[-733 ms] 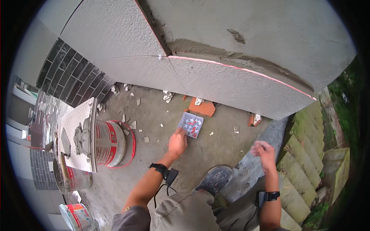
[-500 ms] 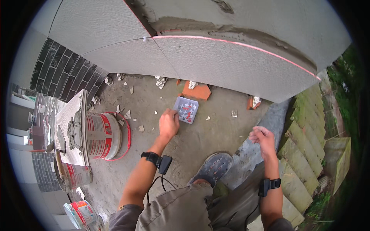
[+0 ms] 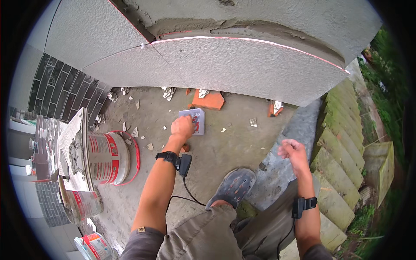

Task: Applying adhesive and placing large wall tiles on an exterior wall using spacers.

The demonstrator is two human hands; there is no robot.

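Note:
My left hand (image 3: 183, 126) is curled over and into a small pale lilac box (image 3: 197, 113) of red and pale tile spacers on the concrete floor; its fingertips and anything between them are hidden. My right hand (image 3: 291, 151) hangs to the right above a grey strip (image 3: 281, 134), fingers curled together; I cannot make out anything in them. Beyond the box, a broken orange brick (image 3: 210, 102) with a scrap on it lies by the textured light-grey tiled wall (image 3: 251, 65), which has wet mortar (image 3: 281, 37) above its top edge.
Left stand red-labelled buckets (image 3: 104, 158), one topped by a tile (image 3: 73, 121) smeared with mortar, and a smaller tub (image 3: 91, 247). Tile shards (image 3: 134, 132) litter the floor. My shoe (image 3: 236, 186) is below the box. Mossy stepped slabs (image 3: 338, 173) and plants lie beyond the right edge.
My left hand has moved up and further over the box, covering much of its contents. My right hand has risen slightly in view, still curled. The whole view has shifted.

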